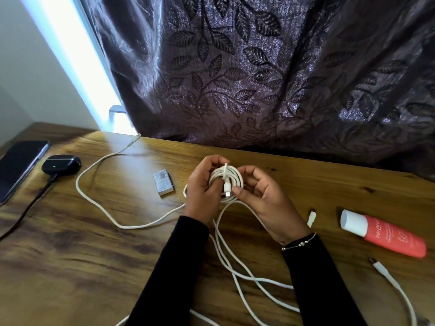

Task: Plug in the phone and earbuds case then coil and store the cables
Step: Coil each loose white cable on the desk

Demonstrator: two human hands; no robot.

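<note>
While my left hand (203, 196) clasps the coiled white round charging cable (233, 182) with fingers through its loops, my right hand (263, 198) pinches the white plug end (227, 188) across the coil, so both grips are closed on cable. I judge the coiling about half done: long white slack (235, 274) trails toward me and off to the left. At far left the black oval earbuds case (61, 164) shows a green light with a dark lead (35, 201) attached; whether the black slab phone (20, 165) beside it is plugged in I cannot tell. Storing remains. On the brown wood-grain table (70, 255) lie a small grey box (163, 182) and, right, a coral tube (386, 232). A purple leaf-patterned curtain (259, 67) hangs behind.
</note>
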